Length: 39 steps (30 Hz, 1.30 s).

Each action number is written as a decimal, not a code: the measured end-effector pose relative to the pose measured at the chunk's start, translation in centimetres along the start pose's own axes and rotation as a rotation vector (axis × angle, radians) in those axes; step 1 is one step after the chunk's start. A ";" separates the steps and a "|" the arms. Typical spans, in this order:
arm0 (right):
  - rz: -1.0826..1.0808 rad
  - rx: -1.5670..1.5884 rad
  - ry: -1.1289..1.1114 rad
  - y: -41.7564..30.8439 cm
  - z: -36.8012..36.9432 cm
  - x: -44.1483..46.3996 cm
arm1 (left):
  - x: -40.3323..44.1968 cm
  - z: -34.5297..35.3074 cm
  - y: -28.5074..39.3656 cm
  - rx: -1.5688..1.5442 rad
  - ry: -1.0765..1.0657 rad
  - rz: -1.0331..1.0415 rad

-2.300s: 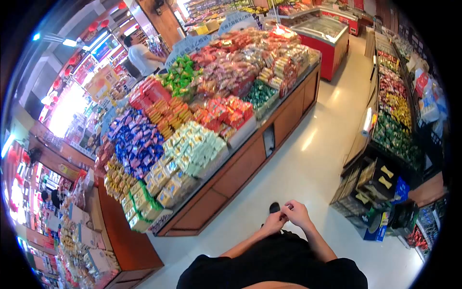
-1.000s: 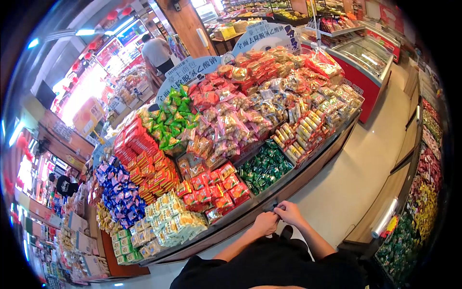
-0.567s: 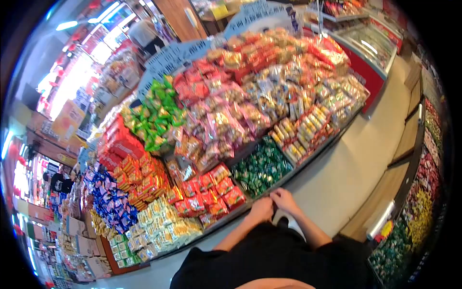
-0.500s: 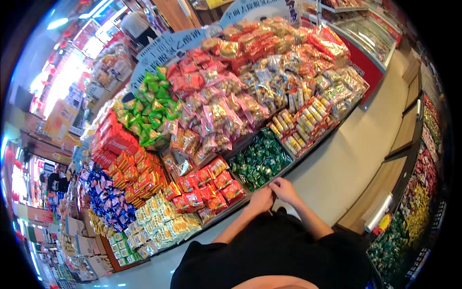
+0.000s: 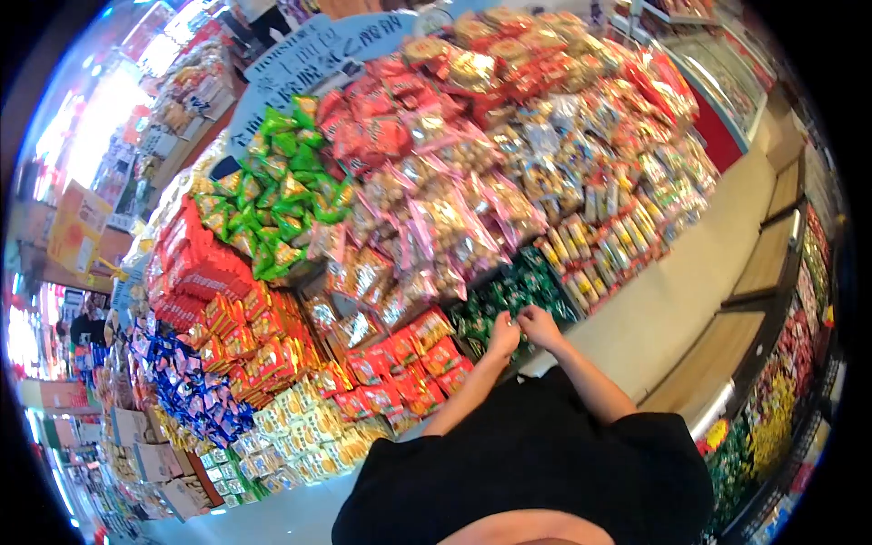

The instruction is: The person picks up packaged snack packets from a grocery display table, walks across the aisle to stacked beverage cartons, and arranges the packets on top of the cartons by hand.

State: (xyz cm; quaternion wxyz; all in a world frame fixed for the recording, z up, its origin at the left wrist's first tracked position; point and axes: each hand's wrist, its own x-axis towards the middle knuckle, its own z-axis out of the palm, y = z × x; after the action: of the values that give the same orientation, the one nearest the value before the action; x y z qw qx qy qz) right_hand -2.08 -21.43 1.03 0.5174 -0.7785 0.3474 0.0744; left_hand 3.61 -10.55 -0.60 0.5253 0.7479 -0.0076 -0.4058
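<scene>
My left hand and my right hand are close together at the front edge of the sweets display. The fingers of both are pinched, and a tiny pale bit shows between them, too small to name. Just beyond lie dark green wrapped candies in their compartment. To the left of my left hand are red snack packets. Past the green candies, small yellow-and-red rolls sit in stacks.
Pink bags of nuts, green packets and blue packets pile up across the sloping display. A wooden-fronted shelf runs along the right, with pale floor between. A blue sign stands behind.
My view has moved closer to the display. Both hands have risen off the edge, now in front of the green candies, and their fingertips have come into plainer sight.
</scene>
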 end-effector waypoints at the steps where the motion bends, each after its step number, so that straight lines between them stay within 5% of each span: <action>1: -0.091 -0.009 0.090 -0.2 0.7 0.8 | 1.2 -0.1 0.2 -0.112 0.070 -0.043; 7: -0.270 -0.207 0.167 -2.5 2.9 4.6 | 6.6 -1.2 0.7 -0.594 0.066 -0.284; 13: -0.300 -0.238 0.172 -0.3 4.9 6.4 | 6.1 -2.4 1.2 -0.473 -0.003 -0.364; 22: -0.148 0.084 0.343 3.0 3.5 3.0 | 3.0 0.2 -0.5 -0.331 0.009 -0.038; 26: 0.048 0.530 0.248 4.2 1.2 -1.1 | 0.7 3.3 -1.5 -0.367 0.116 0.023; 39: -0.056 1.091 0.481 6.0 2.2 -25.7 | -17.6 2.3 -2.5 0.228 -0.651 0.329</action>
State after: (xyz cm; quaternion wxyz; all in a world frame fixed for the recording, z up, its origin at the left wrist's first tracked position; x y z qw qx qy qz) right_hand -24.44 -9.00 7.69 0.7511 -0.4043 0.4223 -0.3067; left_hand -10.65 -3.46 7.69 0.4669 0.6223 -0.3391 -0.5290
